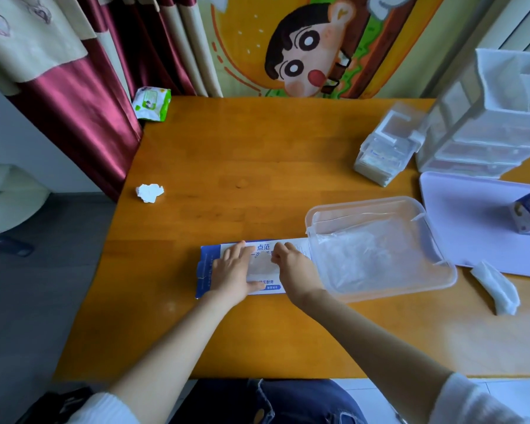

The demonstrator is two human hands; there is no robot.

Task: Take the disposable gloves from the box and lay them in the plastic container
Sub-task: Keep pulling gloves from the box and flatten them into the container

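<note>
Two hands meet on the box (208, 270): the left hand (236, 270) lies flat, fingers straight, pressing it down; the right hand (291, 266), wrist arched, curls its fingertips at the opening, grip unclear; the plastic container (380, 202) with gloves (358, 255) sits at its three o'clock.

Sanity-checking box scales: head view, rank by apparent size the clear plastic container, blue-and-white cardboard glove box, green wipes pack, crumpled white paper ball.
1. Clear plastic container.
2. Blue-and-white cardboard glove box, partly covered.
3. Green wipes pack, farther away.
4. Crumpled white paper ball.
</note>
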